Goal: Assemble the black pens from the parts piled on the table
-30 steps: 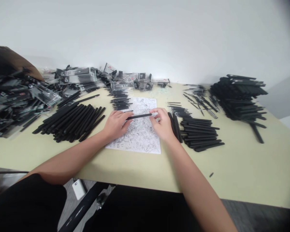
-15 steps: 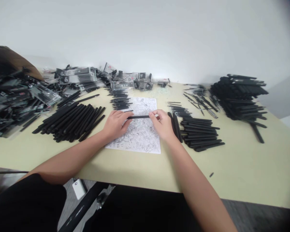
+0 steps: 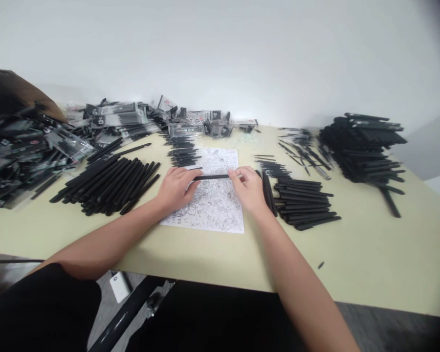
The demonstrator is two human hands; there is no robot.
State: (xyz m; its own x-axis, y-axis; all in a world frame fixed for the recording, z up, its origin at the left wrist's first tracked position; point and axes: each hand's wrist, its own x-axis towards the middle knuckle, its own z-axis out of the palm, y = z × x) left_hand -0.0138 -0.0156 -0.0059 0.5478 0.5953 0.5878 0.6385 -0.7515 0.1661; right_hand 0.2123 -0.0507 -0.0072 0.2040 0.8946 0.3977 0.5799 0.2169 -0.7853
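A slim black pen (image 3: 213, 177) lies level between my two hands, above a sheet of paper (image 3: 220, 215) covered in dark scribbles. My left hand (image 3: 176, 188) pinches its left end between thumb and fingers. At the other end, my right hand (image 3: 247, 187) closes its thumb and forefinger on the tip. Left of my left hand is a pile of thick black pens (image 3: 112, 186). A stack of black pens (image 3: 304, 201) lies right of my right hand, and a row of thin black refills (image 3: 183, 154) touches the paper's upper left.
Clear packets with black contents (image 3: 117, 117) are heaped along the wall, with more in a large pile (image 3: 22, 151) at the far left. A tall stack of black pens (image 3: 363, 142) stands at the right. A small dark piece (image 3: 320, 265) lies near the table's (image 3: 381, 254) front edge.
The fingers of my right hand have shifted slightly to the right at the pen's end. My left hand has stayed in place.
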